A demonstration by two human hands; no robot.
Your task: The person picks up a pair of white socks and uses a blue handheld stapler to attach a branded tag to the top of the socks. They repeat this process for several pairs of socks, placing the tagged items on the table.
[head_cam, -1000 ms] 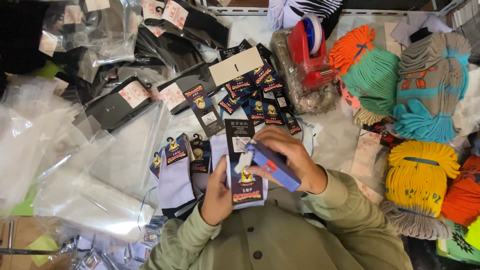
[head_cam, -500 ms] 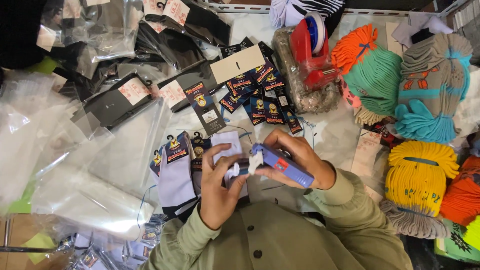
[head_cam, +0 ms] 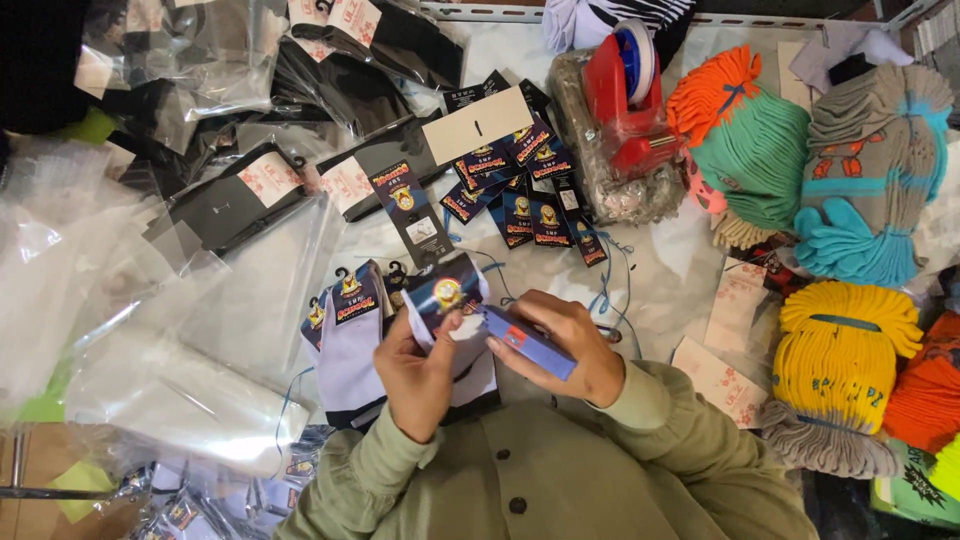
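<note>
My left hand (head_cam: 418, 372) grips a pair of pale socks (head_cam: 462, 352) with a dark card label (head_cam: 444, 292) at the top, just in front of my chest. My right hand (head_cam: 562, 342) holds a blue tagging gun (head_cam: 528, 342), its tip pressed against the socks near the label. More pale socks with the same dark labels (head_cam: 350, 330) lie directly to the left of my left hand.
Loose dark card labels (head_cam: 512, 185) are spread at centre. Clear plastic bags (head_cam: 130, 330) pile up on the left, bagged black socks (head_cam: 250, 195) behind them. A red tape dispenser (head_cam: 628, 95) stands at the back. Bundles of coloured gloves (head_cam: 845, 350) fill the right side.
The labelled socks have been turned and lifted slightly in my left hand. My right hand has shifted the tagging gun rightward and levelled it against the socks.
</note>
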